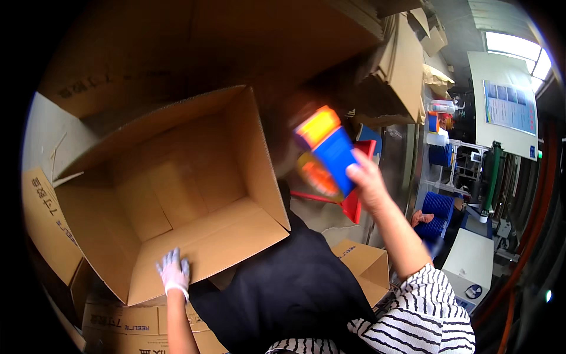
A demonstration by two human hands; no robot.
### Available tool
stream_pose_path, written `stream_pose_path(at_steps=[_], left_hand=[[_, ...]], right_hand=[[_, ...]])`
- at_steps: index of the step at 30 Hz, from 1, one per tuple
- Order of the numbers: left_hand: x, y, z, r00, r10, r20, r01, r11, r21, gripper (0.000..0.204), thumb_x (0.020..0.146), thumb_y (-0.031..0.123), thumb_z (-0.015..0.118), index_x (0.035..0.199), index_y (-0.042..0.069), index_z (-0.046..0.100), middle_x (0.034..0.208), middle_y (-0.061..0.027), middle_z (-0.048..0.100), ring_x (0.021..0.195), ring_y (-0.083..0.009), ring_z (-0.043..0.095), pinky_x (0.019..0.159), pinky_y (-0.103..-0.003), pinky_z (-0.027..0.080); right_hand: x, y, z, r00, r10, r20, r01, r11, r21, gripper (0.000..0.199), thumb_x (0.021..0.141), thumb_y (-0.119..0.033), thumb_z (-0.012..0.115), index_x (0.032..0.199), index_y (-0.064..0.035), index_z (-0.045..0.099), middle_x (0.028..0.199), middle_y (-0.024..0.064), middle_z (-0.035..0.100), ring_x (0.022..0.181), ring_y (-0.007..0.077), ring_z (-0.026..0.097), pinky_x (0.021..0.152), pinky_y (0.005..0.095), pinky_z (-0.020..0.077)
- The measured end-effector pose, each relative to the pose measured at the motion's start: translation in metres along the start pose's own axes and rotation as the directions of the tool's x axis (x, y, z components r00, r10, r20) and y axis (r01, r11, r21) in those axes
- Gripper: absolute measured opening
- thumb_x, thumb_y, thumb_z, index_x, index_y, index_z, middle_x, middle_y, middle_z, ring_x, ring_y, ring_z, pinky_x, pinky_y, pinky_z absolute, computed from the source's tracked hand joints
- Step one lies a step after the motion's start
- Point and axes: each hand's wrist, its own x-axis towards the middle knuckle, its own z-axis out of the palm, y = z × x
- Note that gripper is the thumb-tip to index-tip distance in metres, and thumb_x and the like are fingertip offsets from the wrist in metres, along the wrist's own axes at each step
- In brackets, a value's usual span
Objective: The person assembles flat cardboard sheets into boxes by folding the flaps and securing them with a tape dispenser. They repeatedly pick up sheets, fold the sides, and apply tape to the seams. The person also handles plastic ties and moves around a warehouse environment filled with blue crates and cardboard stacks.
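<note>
My left hand (174,272), in a thin white glove, rests flat on the near flap of a large open cardboard box (177,183) that lies tipped toward me with nothing inside. My right hand (367,184), bare, grips a blurred stack of blue, orange and yellow packs (325,148), held up in the air to the right of the box's opening. A striped sleeve covers my right upper arm at the lower right. A black apron hangs below the box.
Flattened and folded cardboard boxes (407,65) stand behind and to the right. A red tray (357,203) sits under the packs. More cartons (365,268) lie below. A white board (507,103) and blue stacked discs (437,207) stand at right.
</note>
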Motion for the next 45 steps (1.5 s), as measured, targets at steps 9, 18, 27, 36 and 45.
stream_pose_path(at_steps=[9,18,27,36,45], left_hand=[[-0.040,-0.009,0.045,0.585,-0.798,0.145,0.011,-0.172,-0.985,0.083,0.086,0.031,0.065,0.147,0.014,0.011,0.144,-0.0162,0.031,0.129,-0.0385,0.035,0.103,-0.057,0.036],[-0.017,-0.004,0.100,0.831,-0.427,0.358,-0.198,-0.827,-0.526,0.044,0.086,0.003,0.054,0.127,-0.005,0.041,0.123,-0.0228,0.051,0.115,-0.0387,0.051,0.101,-0.053,0.041],[-0.123,-0.001,-0.041,0.868,-0.487,0.095,-0.278,-0.636,-0.720,0.035,0.079,-0.003,0.060,0.112,-0.012,0.052,0.109,-0.0202,0.060,0.100,-0.0333,0.059,0.090,-0.047,0.050],[-0.377,-0.088,-0.210,0.785,-0.570,-0.245,-0.548,-0.452,-0.704,0.028,0.079,0.013,0.072,0.104,0.004,0.064,0.096,-0.0054,0.067,0.086,-0.0188,0.063,0.076,-0.035,0.051],[-0.471,-0.185,-0.339,0.155,-0.819,-0.553,-0.986,-0.092,-0.139,0.037,0.083,0.012,0.066,0.119,0.005,0.056,0.116,-0.0055,0.060,0.108,-0.0194,0.057,0.093,-0.035,0.046]], right_hand=[[0.124,-0.075,-0.255,0.502,-0.846,-0.181,-0.397,-0.040,-0.917,0.058,0.083,-0.046,0.065,0.120,-0.0022,0.054,0.113,0.0201,0.059,0.104,0.0366,0.057,0.089,0.0451,0.0440],[0.044,0.205,-0.001,0.966,0.227,0.124,-0.179,0.932,-0.316,0.081,0.090,-0.035,0.061,0.149,-0.0019,0.016,0.151,0.0158,0.027,0.137,0.0256,0.029,0.112,0.0369,0.0231],[-0.062,0.155,0.087,0.995,-0.057,-0.079,0.058,0.998,0.016,0.032,0.097,-0.016,0.046,0.115,0.0079,0.057,0.104,0.0103,0.063,0.093,0.0161,0.058,0.083,0.0290,0.0461],[-0.225,-0.042,0.219,0.904,-0.416,-0.099,0.427,0.864,0.267,0.036,0.097,-0.020,0.046,0.120,0.0075,0.052,0.110,0.0101,0.060,0.097,0.0187,0.058,0.086,0.0315,0.0470],[-0.192,-0.287,0.439,0.556,-0.830,0.050,0.790,0.545,0.281,0.023,0.093,-0.014,0.052,0.107,0.0014,0.061,0.092,0.0108,0.063,0.077,0.0141,0.056,0.068,0.0277,0.0470]])
